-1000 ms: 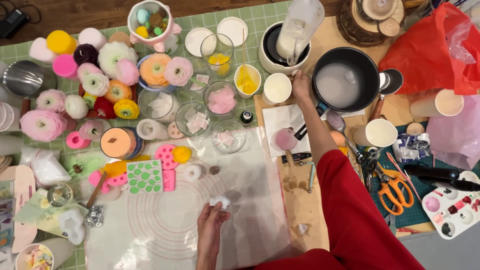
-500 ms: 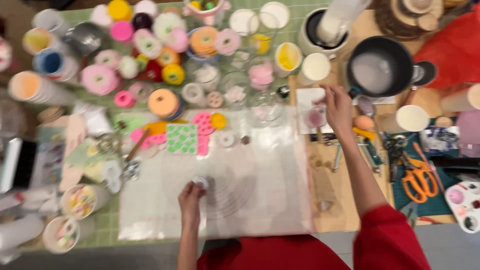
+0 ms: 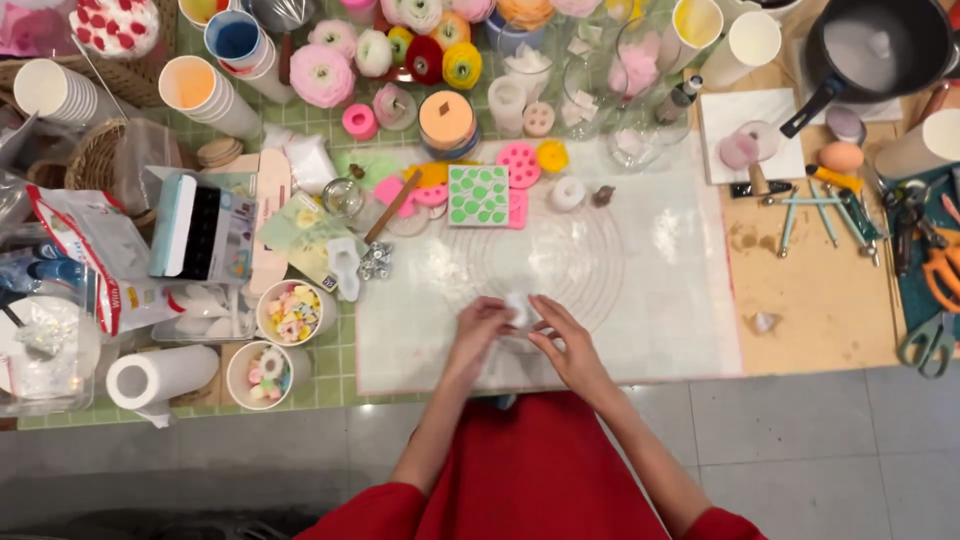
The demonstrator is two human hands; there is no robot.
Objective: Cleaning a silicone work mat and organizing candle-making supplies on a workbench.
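Note:
My left hand (image 3: 478, 325) and my right hand (image 3: 563, 340) meet over the near part of a translucent work mat (image 3: 640, 290). Between their fingertips sits a small white lump (image 3: 517, 308), which both hands grip. Red sleeves cover my arms below. At the mat's far edge lie a green dotted mould (image 3: 477, 194), pink moulds (image 3: 519, 165) and a small white ring (image 3: 567, 193).
Flower-shaped candles (image 3: 322, 74), stacked cups (image 3: 200, 92) and glass bowls (image 3: 640, 70) crowd the far side. A dark pot (image 3: 880, 50) stands far right, scissors (image 3: 935, 275) at the right edge. Bags, a paper roll (image 3: 160, 378) and cups of small pieces (image 3: 292, 312) fill the left.
My right hand has come back from the pot area to join my left hand on the white lump. The view has shifted left and pulled back.

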